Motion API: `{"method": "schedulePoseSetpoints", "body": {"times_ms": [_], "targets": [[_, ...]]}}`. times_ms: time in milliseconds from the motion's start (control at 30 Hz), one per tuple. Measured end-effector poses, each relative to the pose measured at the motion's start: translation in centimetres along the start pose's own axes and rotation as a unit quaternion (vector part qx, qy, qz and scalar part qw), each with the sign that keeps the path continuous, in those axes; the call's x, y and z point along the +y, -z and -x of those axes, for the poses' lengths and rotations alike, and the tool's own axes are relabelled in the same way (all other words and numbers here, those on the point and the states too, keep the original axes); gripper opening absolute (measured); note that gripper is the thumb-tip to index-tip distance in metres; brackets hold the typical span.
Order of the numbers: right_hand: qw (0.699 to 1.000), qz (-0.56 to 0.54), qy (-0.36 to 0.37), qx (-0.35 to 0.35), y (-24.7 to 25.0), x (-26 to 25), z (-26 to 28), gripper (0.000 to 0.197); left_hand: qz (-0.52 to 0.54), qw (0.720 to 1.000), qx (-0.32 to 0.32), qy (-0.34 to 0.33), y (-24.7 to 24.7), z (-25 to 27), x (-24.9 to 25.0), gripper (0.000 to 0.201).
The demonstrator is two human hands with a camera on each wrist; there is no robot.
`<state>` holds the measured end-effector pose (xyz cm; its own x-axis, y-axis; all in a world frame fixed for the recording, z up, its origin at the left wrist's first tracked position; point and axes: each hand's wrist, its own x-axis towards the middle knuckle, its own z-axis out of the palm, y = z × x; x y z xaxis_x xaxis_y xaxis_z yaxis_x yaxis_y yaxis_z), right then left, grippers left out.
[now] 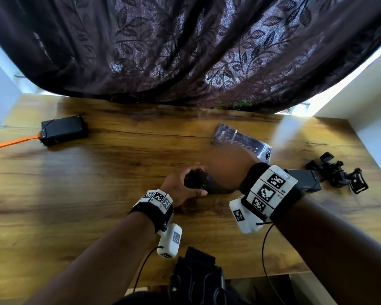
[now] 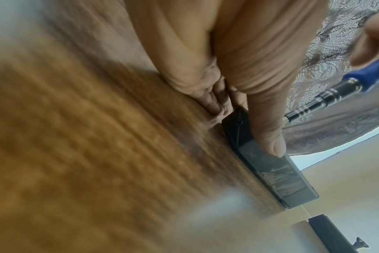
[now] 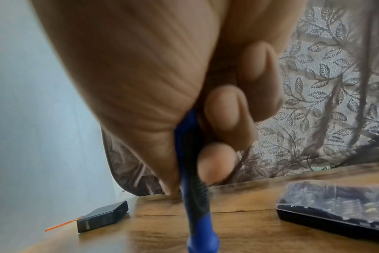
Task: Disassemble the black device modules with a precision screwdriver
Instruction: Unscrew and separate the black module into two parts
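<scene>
Near the middle of the wooden table [image 1: 119,172], seen from the head: left hand [image 1: 180,186] curled round a black module [image 1: 207,186], right hand [image 1: 227,166] blurred above it, grip unreadable. Far left, a 2nd black module [image 1: 63,129] with an orange strip [image 1: 15,142]; behind the hands, a clear-lidded bit case [image 1: 240,140]; right, a 3rd flat black module [image 1: 304,180] beside black mounts [image 1: 337,176]. From the left wrist: thumb [image 2: 264,109] pressed on the module's [image 2: 270,167] top, fingers [image 2: 206,95] against its end, blue-handled screwdriver [image 2: 335,92] angled in from the right. From the right wrist: right-hand fingers [image 3: 225,116] wrapped tight about the screwdriver's blue handle [image 3: 197,222].
</scene>
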<state>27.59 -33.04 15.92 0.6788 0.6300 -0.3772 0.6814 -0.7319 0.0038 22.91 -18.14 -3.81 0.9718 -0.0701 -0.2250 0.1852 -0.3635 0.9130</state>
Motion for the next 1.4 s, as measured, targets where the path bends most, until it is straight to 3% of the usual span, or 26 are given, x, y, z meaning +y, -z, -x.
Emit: {"method": "schedulePoseSetpoints", "body": {"times_ms": [267, 433, 600, 833, 1000, 1133, 1200, 1400], "targets": [[0.996, -0.03, 0.076, -0.028, -0.1, 0.0, 0.7, 0.036, -0.007, 1.0, 0.013, 0.014, -0.1, 0.1, 0.0, 0.088], [0.998, -0.025, 0.049, -0.003, -0.4, -0.4, 0.7, 0.009, 0.01, 1.0, 0.008, 0.0, 0.0, 0.1, 0.2, 0.084], [1.0, -0.008, -0.011, -0.009, -0.2, 0.1, 0.2, 0.034, 0.01, 1.0, 0.01, -0.014, 0.0, 0.1, 0.1, 0.085], [0.995, -0.045, 0.082, -0.018, -0.3, 0.7, 1.3, 0.023, -0.003, 1.0, 0.016, -0.01, 0.0, 0.1, 0.1, 0.082], [0.998, -0.033, 0.049, -0.021, -0.3, -0.4, 1.1, 0.011, 0.0, 1.0, 0.015, -0.011, 0.0, 0.1, 0.2, 0.077], [1.0, 0.02, -0.012, -0.008, 0.0, -0.8, 0.3, 0.039, -0.011, 1.0, 0.008, 0.001, 0.0, 0.1, 0.2, 0.079], [1.0, 0.013, -0.023, -0.008, -0.1, -0.4, -0.1, 0.043, -0.007, 1.0, 0.008, -0.001, 0.0, 0.1, 0.1, 0.081], [0.996, -0.007, 0.084, -0.034, -0.5, 0.6, 0.6, 0.024, -0.016, 1.0, 0.014, 0.001, 0.1, 0.1, 0.3, 0.083]]}}
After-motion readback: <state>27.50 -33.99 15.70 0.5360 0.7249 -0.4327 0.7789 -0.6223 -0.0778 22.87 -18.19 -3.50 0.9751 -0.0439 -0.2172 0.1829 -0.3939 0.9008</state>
